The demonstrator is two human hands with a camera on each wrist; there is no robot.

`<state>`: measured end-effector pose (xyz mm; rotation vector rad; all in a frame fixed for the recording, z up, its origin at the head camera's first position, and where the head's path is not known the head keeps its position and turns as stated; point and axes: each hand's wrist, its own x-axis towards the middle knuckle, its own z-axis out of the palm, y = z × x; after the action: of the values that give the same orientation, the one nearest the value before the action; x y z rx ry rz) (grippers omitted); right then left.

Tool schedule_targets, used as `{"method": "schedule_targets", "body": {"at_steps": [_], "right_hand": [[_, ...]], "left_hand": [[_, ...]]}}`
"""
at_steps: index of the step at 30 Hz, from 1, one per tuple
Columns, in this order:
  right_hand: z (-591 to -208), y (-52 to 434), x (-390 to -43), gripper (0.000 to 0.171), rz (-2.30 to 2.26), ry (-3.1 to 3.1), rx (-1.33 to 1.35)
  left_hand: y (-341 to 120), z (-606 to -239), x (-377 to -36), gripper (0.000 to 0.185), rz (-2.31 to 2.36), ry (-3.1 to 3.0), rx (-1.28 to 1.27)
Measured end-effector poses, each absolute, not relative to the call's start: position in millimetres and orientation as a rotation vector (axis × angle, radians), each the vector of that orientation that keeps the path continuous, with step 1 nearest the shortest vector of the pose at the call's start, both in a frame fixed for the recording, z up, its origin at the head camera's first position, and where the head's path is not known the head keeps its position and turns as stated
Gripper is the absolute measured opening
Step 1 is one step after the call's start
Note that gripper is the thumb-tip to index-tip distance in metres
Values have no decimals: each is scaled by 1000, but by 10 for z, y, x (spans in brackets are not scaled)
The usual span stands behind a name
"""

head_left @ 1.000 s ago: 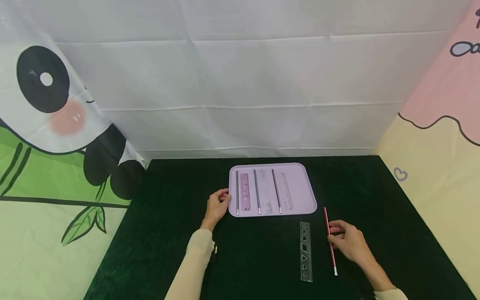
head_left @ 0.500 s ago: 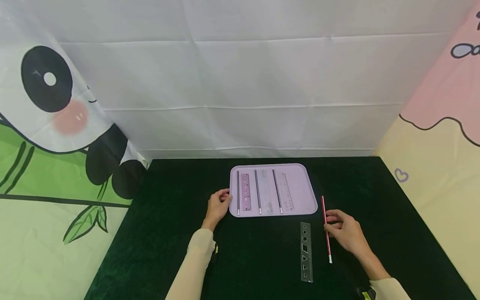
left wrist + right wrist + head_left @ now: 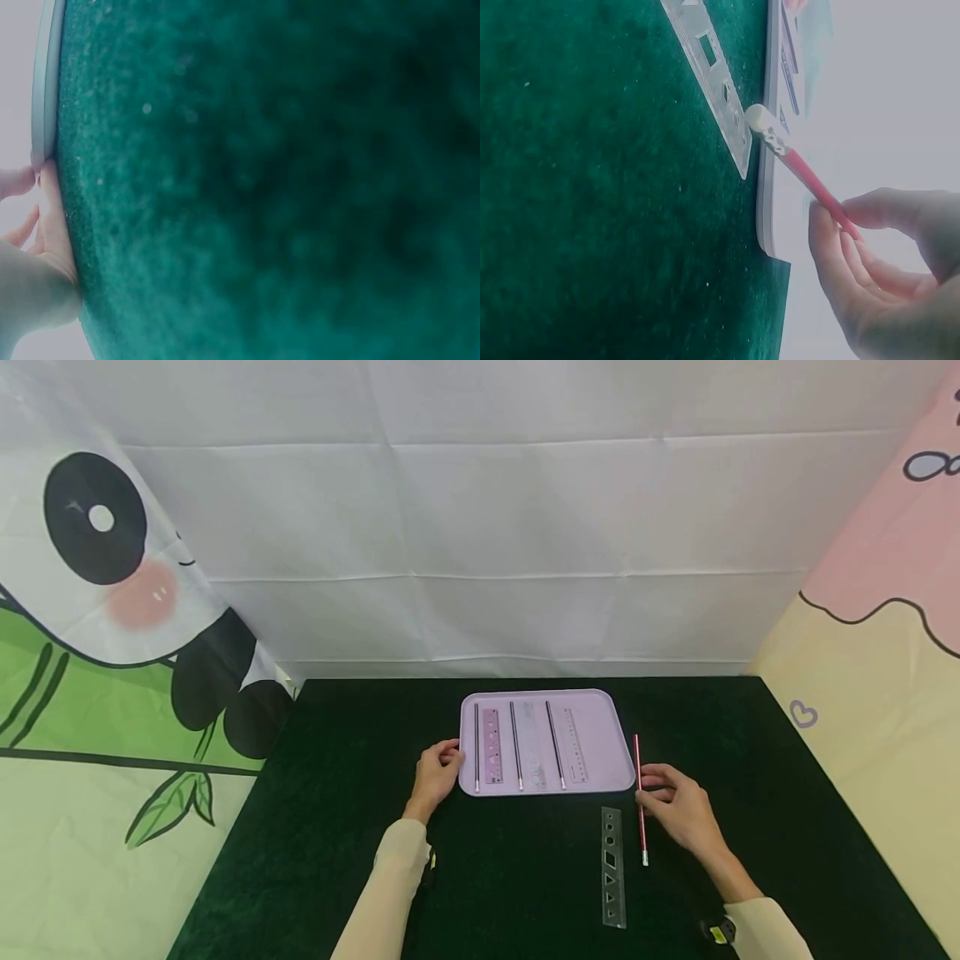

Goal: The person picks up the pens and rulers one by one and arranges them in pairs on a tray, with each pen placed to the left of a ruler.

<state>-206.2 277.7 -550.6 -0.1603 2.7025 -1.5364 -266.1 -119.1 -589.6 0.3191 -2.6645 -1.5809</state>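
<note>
Head view: right hand (image 3: pixel 675 806) pinches the red pencil (image 3: pixel 640 802) just off the pink tray (image 3: pixel 600 706)'s right edge; left hand (image 3: pixel 435 774) grips its left rim; a loose pinch could drop the pencil onto the clear ruler (image 3: pixel 611 868).
</note>
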Motion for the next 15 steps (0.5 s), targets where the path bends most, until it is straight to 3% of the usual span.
{"method": "schedule_targets", "body": {"at_steps": [15], "right_hand": [[-5524,2629,-2254,38,-1551,2768,-178]], "left_hand": [[-1194,-5890,-2654,37,-1592,-2669,326]]}}
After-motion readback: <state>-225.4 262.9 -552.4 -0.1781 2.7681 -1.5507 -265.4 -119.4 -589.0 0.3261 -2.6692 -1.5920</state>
